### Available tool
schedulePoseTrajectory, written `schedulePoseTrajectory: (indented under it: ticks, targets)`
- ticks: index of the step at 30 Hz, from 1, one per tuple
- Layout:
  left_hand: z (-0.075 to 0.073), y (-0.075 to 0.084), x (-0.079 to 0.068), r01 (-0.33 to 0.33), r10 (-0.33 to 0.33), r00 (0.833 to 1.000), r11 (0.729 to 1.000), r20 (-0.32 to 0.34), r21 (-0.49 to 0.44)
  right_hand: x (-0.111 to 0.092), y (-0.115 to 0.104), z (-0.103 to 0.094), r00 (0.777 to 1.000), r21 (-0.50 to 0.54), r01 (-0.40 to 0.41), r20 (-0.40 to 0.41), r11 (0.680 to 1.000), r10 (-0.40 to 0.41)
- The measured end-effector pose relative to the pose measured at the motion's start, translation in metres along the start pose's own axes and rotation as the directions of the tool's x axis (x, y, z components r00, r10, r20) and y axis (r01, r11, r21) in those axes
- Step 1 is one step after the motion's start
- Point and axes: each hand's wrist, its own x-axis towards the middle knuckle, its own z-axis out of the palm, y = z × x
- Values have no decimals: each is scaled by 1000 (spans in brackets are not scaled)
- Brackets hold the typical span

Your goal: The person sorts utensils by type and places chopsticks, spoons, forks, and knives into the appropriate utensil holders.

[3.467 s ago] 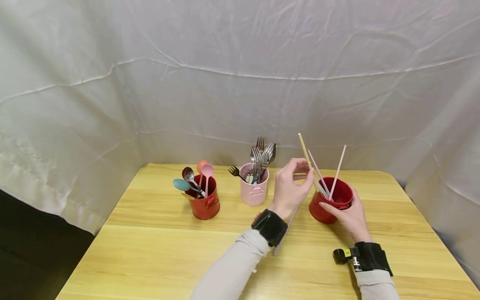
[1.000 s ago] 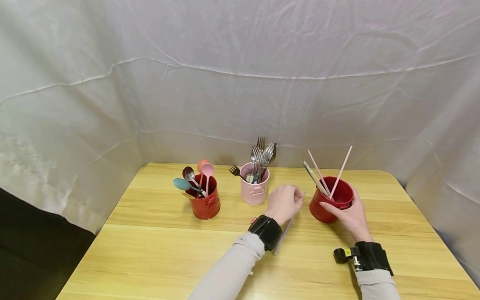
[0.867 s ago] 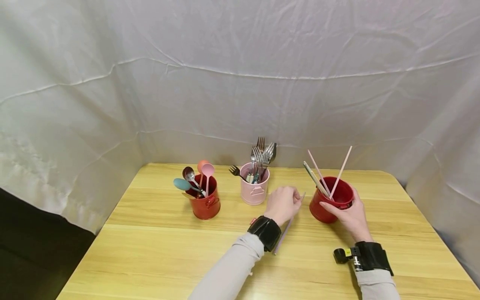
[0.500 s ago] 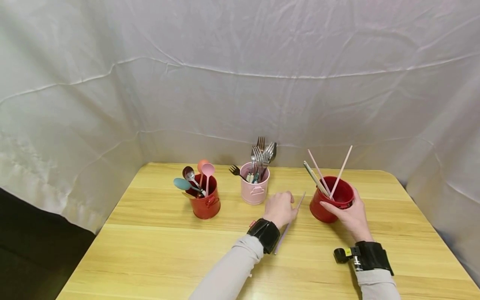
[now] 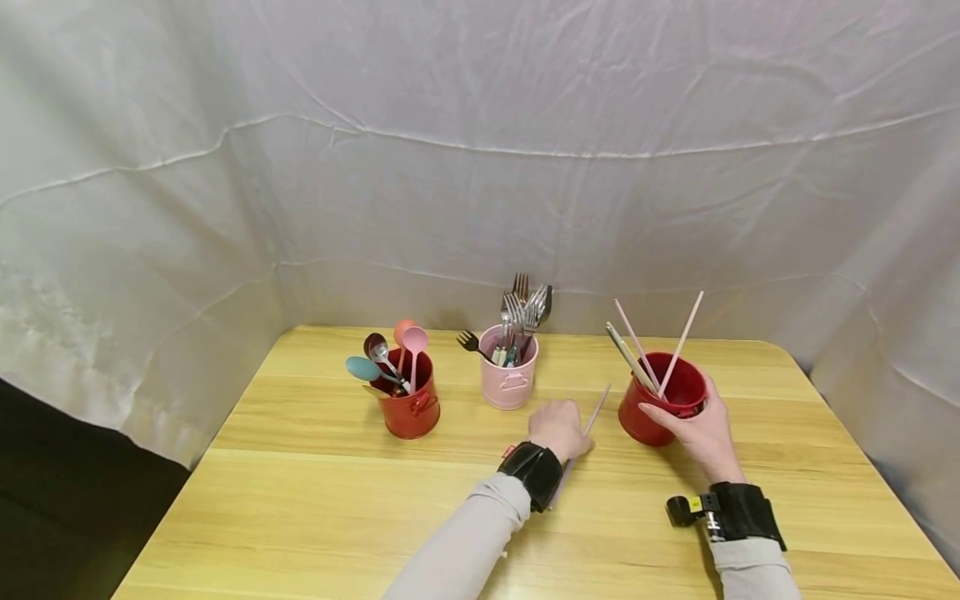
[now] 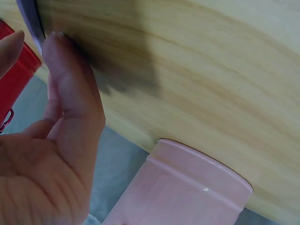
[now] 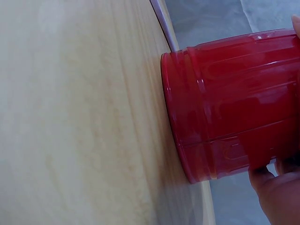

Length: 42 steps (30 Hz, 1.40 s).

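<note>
A slim purple chopstick (image 5: 597,407) lies on the table. My left hand (image 5: 558,429) is over its middle and covers part of it. In the left wrist view, the thumb (image 6: 10,50) and the fingers (image 6: 70,84) are apart, with the chopstick (image 6: 30,19) close at the fingertips. My right hand (image 5: 701,429) grips the rim of a red metal bucket (image 5: 637,421) that stands upright at the right. Several chopsticks (image 5: 678,346) lean in this bucket. The right wrist view shows the bucket's side (image 7: 229,103) with fingers (image 7: 281,192) on it.
A pink bucket (image 5: 506,390) holding several forks (image 5: 522,308) stands at the back middle. Left of it is another red bucket (image 5: 408,421) with several spoons (image 5: 415,340). A grey cloth (image 5: 480,208) hangs behind the wooden table (image 5: 315,500).
My left hand let go of a light chopstick, now in the right red bucket, then moved down and toward me along the purple chopstick. My right hand keeps its grip on the bucket.
</note>
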Motion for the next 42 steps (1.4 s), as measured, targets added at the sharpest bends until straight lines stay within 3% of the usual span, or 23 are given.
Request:
schedulePoseTrajectory:
  ticks: [16,24,35,42]
  targets:
    - [1,1,3,37,-40,998,997,38,65,-1,-3,0,1000,-4,-11,4,1000,11]
    - [0,3,4,58,-66,994,994,87,90,-1,-5,0,1000,-9,-19,9,1000,19]
    - [-7,0,4,39,-42,997,999,71,37,-1,-4,0,1000,0,-10,6,1000,10]
    - [-16,-4,2,-6,8,999,998,34,-56,-1,-5,0,1000,0,-15,8,1000,15]
